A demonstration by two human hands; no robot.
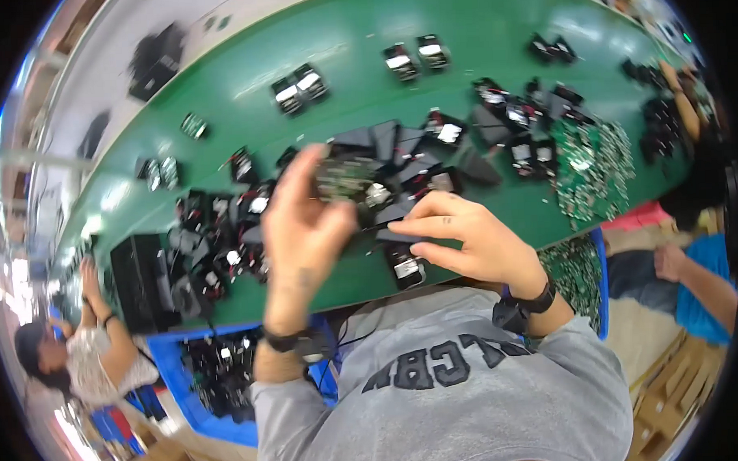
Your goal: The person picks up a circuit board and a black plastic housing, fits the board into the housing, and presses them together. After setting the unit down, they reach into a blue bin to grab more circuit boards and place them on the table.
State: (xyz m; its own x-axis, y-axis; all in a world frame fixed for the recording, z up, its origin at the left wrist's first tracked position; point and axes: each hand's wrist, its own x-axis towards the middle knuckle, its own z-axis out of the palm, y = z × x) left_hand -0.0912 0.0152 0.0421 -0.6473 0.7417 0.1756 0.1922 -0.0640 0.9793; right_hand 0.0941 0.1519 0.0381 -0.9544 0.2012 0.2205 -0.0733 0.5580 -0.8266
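Note:
In my raised left hand a green circuit board sits between thumb and fingers, smeared by motion. My right hand is lower and nearer my body, its thumb and forefinger closed at a flat black plastic piece. Just under those fingertips, close to the table's front edge, is a black housing with a pale, shiny part showing. Beyond both hands lies a loose heap of black plastic housings, some with boards and red wires.
The green table carries a pile of green boards at right and a black box at left. Blue bins of parts stand below its front edge. Other people work at both sides.

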